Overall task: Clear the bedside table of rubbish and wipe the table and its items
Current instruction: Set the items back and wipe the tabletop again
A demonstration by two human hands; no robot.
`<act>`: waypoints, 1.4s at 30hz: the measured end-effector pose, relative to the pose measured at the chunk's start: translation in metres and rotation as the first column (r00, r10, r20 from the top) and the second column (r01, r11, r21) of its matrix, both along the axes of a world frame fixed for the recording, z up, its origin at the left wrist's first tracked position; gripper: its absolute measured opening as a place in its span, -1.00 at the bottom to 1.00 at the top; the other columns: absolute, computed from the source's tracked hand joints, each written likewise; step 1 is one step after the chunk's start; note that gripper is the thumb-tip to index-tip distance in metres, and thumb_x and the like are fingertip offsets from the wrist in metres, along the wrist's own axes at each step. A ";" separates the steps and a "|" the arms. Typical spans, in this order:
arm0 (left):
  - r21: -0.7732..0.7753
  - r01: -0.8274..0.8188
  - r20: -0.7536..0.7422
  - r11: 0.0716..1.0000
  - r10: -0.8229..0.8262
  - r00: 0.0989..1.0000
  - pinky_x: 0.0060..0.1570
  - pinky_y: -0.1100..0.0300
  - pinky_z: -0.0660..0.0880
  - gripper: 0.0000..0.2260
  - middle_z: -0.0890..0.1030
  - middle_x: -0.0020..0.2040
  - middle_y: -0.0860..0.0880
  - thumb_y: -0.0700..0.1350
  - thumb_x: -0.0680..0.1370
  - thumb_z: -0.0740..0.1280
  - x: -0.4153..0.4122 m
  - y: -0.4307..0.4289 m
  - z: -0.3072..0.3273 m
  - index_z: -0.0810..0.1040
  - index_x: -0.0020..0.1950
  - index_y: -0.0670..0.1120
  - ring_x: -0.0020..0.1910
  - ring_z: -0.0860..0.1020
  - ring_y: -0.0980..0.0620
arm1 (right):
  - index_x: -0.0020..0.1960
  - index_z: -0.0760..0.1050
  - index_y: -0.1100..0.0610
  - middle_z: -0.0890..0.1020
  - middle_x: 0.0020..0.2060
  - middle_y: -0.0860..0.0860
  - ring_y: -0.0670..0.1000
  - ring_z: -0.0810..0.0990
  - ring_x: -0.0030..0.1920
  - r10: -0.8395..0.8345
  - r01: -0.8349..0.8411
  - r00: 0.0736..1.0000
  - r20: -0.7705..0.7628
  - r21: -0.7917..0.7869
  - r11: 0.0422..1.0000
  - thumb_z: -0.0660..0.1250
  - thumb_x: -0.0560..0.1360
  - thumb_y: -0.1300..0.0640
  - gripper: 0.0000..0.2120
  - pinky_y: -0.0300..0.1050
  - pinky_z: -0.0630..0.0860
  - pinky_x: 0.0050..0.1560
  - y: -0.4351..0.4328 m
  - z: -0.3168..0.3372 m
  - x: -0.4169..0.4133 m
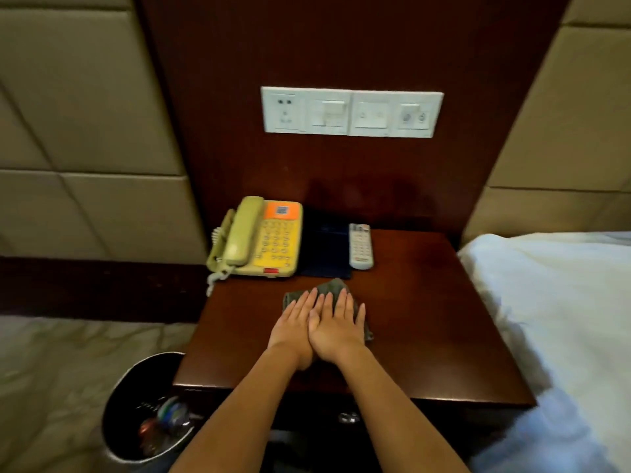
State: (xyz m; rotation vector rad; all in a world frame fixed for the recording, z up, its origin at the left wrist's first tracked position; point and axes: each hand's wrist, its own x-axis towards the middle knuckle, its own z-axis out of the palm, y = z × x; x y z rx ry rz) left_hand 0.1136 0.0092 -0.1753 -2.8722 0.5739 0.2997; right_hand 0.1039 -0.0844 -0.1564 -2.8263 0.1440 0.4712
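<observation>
Wiping stage. Pressed left hand and right hand flat, fingers straight, gripping nothing, on cloth at frame centre of table, likely for even pressure. Found phone and remote grouped above cloth, freeing front surface. Noted rubbish in bin, lower left.

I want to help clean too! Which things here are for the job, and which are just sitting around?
For the job: cloth under the left hand and right hand, bedside table, telephone, remote control, dark folder, rubbish bin.
Just there: wall switch panel, bed, padded wall.
</observation>
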 end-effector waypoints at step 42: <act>-0.049 -0.147 -0.205 0.988 0.134 0.970 0.49 -0.07 -0.04 -0.11 -0.20 0.56 -0.07 0.13 0.50 0.32 -0.114 0.086 0.031 -0.21 0.55 -0.13 0.54 -0.14 -0.06 | 0.48 0.18 0.18 0.30 0.44 0.13 0.19 0.28 0.40 0.528 -0.496 0.849 -0.030 -0.391 0.775 0.26 0.54 0.24 -0.45 0.29 -0.10 0.45 0.045 0.027 -0.113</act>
